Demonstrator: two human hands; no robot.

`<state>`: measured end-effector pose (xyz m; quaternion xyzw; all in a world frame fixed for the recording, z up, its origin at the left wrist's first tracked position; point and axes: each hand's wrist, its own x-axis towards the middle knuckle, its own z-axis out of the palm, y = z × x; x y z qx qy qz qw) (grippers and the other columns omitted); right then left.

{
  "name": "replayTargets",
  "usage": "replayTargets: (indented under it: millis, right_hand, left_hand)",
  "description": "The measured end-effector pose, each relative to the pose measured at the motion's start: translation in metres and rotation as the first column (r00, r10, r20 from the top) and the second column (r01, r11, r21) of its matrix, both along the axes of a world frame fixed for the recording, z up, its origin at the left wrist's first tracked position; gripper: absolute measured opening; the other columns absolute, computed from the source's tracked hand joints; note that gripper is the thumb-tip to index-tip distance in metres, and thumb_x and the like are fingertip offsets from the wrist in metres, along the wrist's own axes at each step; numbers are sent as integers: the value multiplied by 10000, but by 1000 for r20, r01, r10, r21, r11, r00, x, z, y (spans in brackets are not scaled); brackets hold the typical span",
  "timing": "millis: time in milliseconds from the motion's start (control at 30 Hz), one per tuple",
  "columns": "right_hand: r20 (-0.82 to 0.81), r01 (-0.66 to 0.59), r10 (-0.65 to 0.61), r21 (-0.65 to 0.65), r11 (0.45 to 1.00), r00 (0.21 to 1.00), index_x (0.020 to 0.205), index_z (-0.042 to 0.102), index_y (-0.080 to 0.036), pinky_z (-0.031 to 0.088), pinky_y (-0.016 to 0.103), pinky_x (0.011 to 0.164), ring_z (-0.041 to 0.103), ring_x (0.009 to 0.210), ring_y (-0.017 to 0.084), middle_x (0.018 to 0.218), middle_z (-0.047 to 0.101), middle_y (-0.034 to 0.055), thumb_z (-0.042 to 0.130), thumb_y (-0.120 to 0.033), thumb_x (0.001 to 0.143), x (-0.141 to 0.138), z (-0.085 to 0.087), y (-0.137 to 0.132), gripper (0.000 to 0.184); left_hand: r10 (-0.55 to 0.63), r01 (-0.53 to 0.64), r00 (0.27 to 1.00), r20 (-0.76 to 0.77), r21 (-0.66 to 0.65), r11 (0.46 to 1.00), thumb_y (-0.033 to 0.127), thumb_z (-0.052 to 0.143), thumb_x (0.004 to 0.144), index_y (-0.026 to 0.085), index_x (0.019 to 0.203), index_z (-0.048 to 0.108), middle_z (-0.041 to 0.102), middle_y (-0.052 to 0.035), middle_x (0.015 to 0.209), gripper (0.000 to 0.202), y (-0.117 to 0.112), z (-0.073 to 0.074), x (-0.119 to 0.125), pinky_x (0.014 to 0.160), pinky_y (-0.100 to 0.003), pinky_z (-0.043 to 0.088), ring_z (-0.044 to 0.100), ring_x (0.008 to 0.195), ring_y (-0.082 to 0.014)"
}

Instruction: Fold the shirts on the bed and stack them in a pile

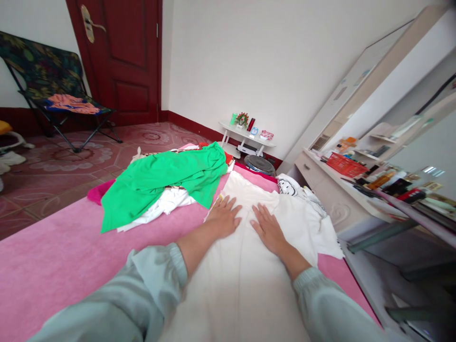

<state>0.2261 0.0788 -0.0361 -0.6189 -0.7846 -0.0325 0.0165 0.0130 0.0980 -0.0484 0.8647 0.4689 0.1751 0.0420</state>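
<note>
A long white garment point(245, 280) lies spread out on the pink bed cover point(53, 256), its narrower top end pointing away from me. My left hand point(223, 217) rests flat on the garment's left side near that end, fingers apart. Opposite it, my right hand point(268, 229) presses flat on the cloth with the fingers spread. Neither hand grips anything. Beyond my left hand a green garment point(164, 173) lies loosely over a heap of clothes, with a white cloth point(166, 203) showing beneath it. To the right, a white garment with black drawings point(294, 187) lies partly beside the spread one.
A dressing table point(320, 190) with a red basket point(346, 164) and several bottles stands along the bed's right edge. Past the bed's far end are a small white table point(245, 133) and a round dark lid-like object point(259, 164). A folding chair point(46, 76) stands left.
</note>
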Motion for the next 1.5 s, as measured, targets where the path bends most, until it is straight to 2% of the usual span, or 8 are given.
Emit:
replayTargets:
  millis: [300, 600, 767, 933, 1033, 1133, 1300, 1500]
  right_hand:
    - [50, 132, -130, -33, 991, 990, 1479, 182, -232, 192, 491, 1115, 113, 1417, 236, 1550, 123, 51, 197, -478, 963, -3, 0, -61, 572]
    - [6, 64, -64, -61, 996, 998, 1469, 229, -216, 179, 522, 1116, 79, 1418, 263, 1548, 127, 70, 239, -462, 959, -19, 5, -134, 566]
    - [-115, -174, 160, -125, 977, 980, 1458, 259, -217, 179, 519, 1120, 85, 1419, 258, 1549, 118, 87, 353, -475, 933, -44, 18, -178, 593]
    - [-229, -491, 473, -22, 871, 851, 1407, 353, -203, 207, 523, 1109, 185, 1400, 263, 1526, 196, 140, 502, -362, 891, -63, 30, -207, 560]
    - [-246, -586, 597, 125, 801, 764, 1297, 487, -235, 293, 497, 1062, 344, 1312, 260, 1450, 346, 136, 498, -192, 867, -74, 36, -217, 432]
    - [-301, -624, 658, 212, 752, 690, 1172, 577, -235, 434, 416, 885, 526, 1037, 228, 1187, 548, 121, 459, -109, 831, -86, 42, -224, 382]
    - [-407, -608, 595, 115, 786, 693, 1079, 631, -230, 438, 285, 665, 528, 760, 169, 860, 583, 60, 529, -280, 881, -104, 49, -232, 228]
    - [-588, -532, 442, 24, 846, 677, 1061, 655, -240, 440, 249, 708, 554, 792, 145, 876, 600, 45, 499, -277, 911, -110, 49, -229, 220]
  left_hand:
    - [-37, 34, 996, -84, -34, 999, 505, 259, 936, 244, 1432, 336, 230, -78, 1528, 566, -17, 8, -10, 1123, -505, 128, 161, 1400, -318]
    - [-260, 251, 955, -145, -74, 965, 550, 207, 951, 233, 1464, 240, 74, -93, 1555, 604, -84, 13, -86, 1141, -434, 77, 33, 1422, -273]
    - [-350, 327, 929, -123, -176, 929, 593, 297, 920, 252, 1479, 174, 5, -99, 1557, 666, -121, 25, -120, 1136, -467, 59, 14, 1421, -289]
    - [-484, 436, 874, -31, -385, 813, 671, 531, 770, 290, 1481, 146, -29, -101, 1558, 893, -137, 45, -151, 1121, -515, 66, -10, 1412, -345]
    - [-515, 481, 856, 50, -444, 756, 643, 691, 639, 305, 1460, 234, 19, -104, 1561, 999, -143, 53, -165, 1115, -518, 120, 62, 1406, -369]
    - [-490, 504, 859, 149, -418, 756, 568, 744, 630, 310, 1333, 474, 154, -83, 1542, 796, -155, 62, -171, 1102, -453, 224, 199, 1381, -343]
    - [-497, 572, 820, 285, -345, 744, 455, 766, 665, 265, 954, 683, 580, -44, 1120, 355, -184, 78, -167, 911, -290, 417, 528, 1059, -212]
    - [-553, 599, 800, 234, -250, 761, 212, 756, 667, 225, 851, 648, 632, -3, 810, 214, -204, 76, -162, 772, -257, 431, 580, 790, -163]
